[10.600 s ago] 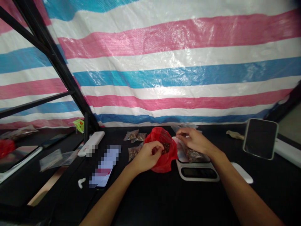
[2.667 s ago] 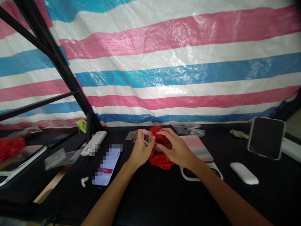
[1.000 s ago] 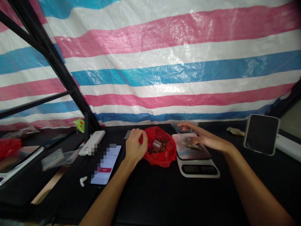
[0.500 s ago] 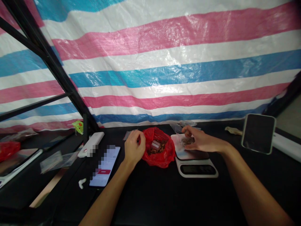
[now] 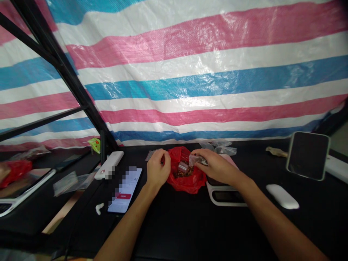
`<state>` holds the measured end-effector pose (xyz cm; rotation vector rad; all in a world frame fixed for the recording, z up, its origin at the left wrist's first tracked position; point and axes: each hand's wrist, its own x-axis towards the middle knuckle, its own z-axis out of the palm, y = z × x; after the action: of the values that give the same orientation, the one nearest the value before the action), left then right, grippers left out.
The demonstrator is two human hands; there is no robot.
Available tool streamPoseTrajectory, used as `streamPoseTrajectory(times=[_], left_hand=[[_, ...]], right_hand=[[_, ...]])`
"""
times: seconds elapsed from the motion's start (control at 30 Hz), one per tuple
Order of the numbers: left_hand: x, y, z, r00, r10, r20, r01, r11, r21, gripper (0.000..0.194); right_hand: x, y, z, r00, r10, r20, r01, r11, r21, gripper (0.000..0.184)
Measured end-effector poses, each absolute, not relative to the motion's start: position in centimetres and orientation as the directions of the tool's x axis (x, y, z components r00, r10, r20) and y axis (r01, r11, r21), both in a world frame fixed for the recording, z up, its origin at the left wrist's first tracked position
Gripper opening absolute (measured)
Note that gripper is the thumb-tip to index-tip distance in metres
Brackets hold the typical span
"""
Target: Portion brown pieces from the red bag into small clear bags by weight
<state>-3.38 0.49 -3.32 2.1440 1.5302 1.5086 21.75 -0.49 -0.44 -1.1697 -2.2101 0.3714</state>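
Note:
A red plastic bag (image 5: 187, 181) lies open on the black table, with brown bits and a small clear cup (image 5: 182, 166) inside. My left hand (image 5: 157, 170) is closed on the bag's left rim. My right hand (image 5: 214, 167) pinches a small clear packet (image 5: 196, 159) of brown bits over the bag's right edge. The white kitchen scale (image 5: 227, 194) sits just right of the bag, partly under my right wrist.
A phone (image 5: 125, 190) with a lit screen, a white power bank (image 5: 109, 165) and an earbud (image 5: 99, 207) lie to the left. Empty clear packets (image 5: 221, 148) lie behind the scale. A white oval object (image 5: 282, 196) and a propped tablet (image 5: 307, 156) stand right. Striped tarp behind.
My right hand has lifted the small packet off the scale plate and carried it left to the red bag's opening. My left hand has stayed on the bag's rim.

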Motion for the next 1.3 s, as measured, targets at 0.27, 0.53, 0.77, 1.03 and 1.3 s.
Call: streamPoseTrajectory(times=[0.27,0.53,0.77,1.03,1.3], left_hand=[[-3.4,0.5,-3.2,-0.007,0.769,0.639,0.647,-0.484,0.589,0.029],[-3.3,0.4,-3.0,-0.010,0.782,0.624,0.644,-0.472,0.602,0.028],[-3.3,0.3,-3.0,-0.009,0.792,0.611,0.639,-0.465,0.613,0.029],[-3.2,0.2,-2.9,-0.007,0.804,0.595,0.632,-0.458,0.625,0.029],[-3.2,0.1,-2.7,-0.004,0.804,0.595,0.634,-0.458,0.624,0.031]], right_hand=[[21.2,-0.3,-0.3,-0.424,0.837,0.345,0.740,0.540,-0.401,0.037],[21.0,-0.3,-0.8,-0.416,0.821,0.390,0.773,0.545,-0.323,0.039],[21.0,-0.1,-1.4,-0.423,0.806,0.413,0.774,0.559,-0.297,0.039],[21.1,0.0,-1.5,-0.414,0.809,0.417,0.773,0.554,-0.309,0.041],[21.2,-0.1,-1.2,-0.408,0.805,0.432,0.732,0.571,-0.371,0.041]])
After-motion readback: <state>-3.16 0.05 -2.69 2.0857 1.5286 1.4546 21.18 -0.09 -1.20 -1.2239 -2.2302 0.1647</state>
